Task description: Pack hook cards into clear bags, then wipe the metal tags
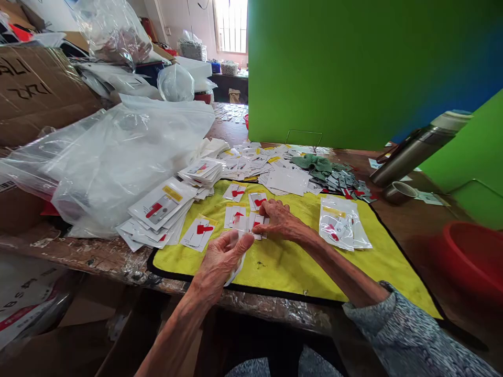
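My left hand is closed on a clear plastic bag, its thumb and fingers pinching it above the yellow cloth. My right hand is just to the right, fingers curved over a white card with a red piece; whether it grips the card is unclear. Around them lie more such cards: one behind, one at the back left, one beside the bag and one at the left. Packed bags rest on the cloth's right part.
Stacked packed cards and large plastic bags stand left. Behind the cloth are loose cards, a green rag and grey-and-red pieces. A steel flask, a cup and a red basin are right.
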`<state>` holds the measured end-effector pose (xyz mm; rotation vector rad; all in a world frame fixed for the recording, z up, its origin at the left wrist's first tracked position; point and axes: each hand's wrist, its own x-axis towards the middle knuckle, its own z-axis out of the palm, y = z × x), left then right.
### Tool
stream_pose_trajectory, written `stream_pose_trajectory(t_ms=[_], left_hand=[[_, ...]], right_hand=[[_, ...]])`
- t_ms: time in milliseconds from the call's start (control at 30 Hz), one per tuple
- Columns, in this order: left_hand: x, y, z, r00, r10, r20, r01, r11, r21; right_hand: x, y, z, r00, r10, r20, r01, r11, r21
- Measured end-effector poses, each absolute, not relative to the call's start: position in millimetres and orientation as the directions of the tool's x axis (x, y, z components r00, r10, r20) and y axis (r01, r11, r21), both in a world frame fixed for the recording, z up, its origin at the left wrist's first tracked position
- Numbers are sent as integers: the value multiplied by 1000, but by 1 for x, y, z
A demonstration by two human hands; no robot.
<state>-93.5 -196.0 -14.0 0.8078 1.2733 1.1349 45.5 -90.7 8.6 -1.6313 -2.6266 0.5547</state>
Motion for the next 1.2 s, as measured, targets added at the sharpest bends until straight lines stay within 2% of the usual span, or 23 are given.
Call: stream_pose_trajectory(t_ms=[167,667,1000,1200], left_hand=[[-92,-197,-12,-57,953,-298,-200,281,939],[-90,-197,-18,-53,957,-286,-271,262,926],[-88,-198,-15,-62,945,-321,-315,287,905],[-88,-199,-14,-50,955,-291,-318,261,911]], right_hand=[[44,-92,10,-446,874,-195,875,379,-303],[43,-97,-3,-424,902,-82,885,393,-249],[45,-100,-11,-390,920,-38,887,365,-284],[45,-105,-11,-376,926,-32,889,350,-295]])
